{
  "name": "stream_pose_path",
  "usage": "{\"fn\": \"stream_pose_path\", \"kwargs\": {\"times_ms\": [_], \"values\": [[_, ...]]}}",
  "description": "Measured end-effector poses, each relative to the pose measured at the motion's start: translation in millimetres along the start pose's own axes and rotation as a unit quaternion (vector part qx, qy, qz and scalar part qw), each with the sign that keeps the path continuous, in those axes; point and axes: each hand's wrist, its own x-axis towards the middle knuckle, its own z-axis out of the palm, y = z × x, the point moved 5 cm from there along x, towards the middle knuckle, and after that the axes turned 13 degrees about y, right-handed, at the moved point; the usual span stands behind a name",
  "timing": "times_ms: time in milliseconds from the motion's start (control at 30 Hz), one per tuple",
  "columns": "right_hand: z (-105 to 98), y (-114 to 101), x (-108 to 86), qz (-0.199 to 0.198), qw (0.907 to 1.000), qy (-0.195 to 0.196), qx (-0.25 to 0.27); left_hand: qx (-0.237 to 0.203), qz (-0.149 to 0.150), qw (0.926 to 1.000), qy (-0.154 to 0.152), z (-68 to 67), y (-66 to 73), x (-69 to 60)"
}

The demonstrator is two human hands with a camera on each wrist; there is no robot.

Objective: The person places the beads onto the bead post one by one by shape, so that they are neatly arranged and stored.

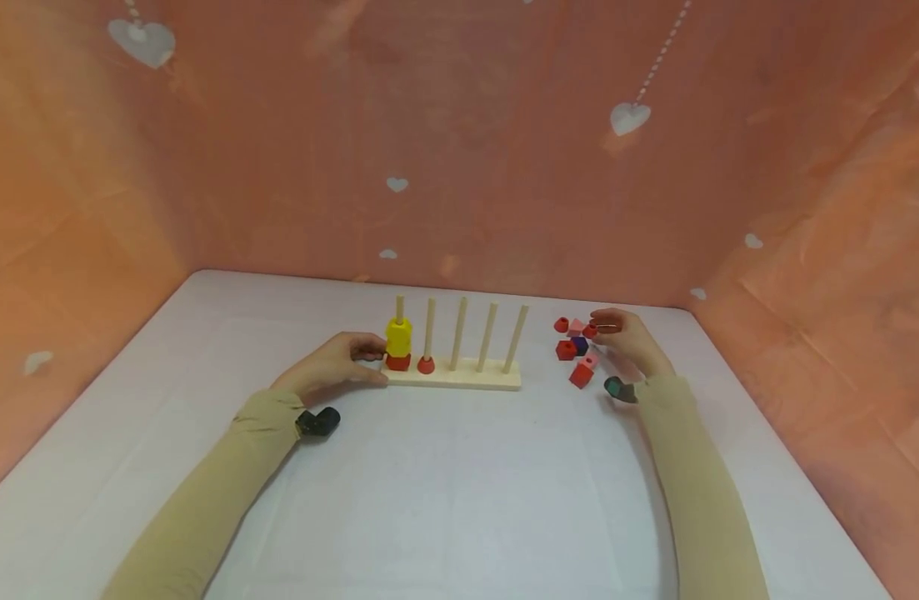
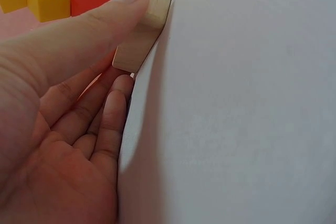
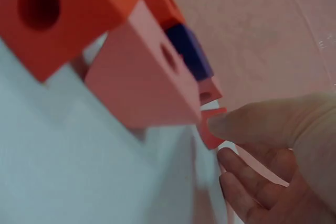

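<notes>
A wooden peg stand with several upright pegs rests on the table. Its leftmost peg carries yellow beads above a red bead; a red cone-shaped bead sits on the second peg. My left hand grips the stand's left end, thumb on its near side and fingers behind. My right hand is at the back right of a loose group of beads. Its thumb overlaps a small red bead; whether a finger presses the bead's far side is hidden.
Loose on the table by the right hand lie a red cube, pink beads, a dark blue bead and several other red beads. An orange cloth with hearts hangs behind the white table.
</notes>
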Motion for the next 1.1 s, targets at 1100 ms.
{"fn": "stream_pose_path", "kwargs": {"times_ms": [1100], "values": [[-10, -49, 1.0, -0.159, 0.9840, 0.055, -0.059, 0.020, 0.043, 0.9989, -0.003, -0.9, -0.3, 4.2]]}}
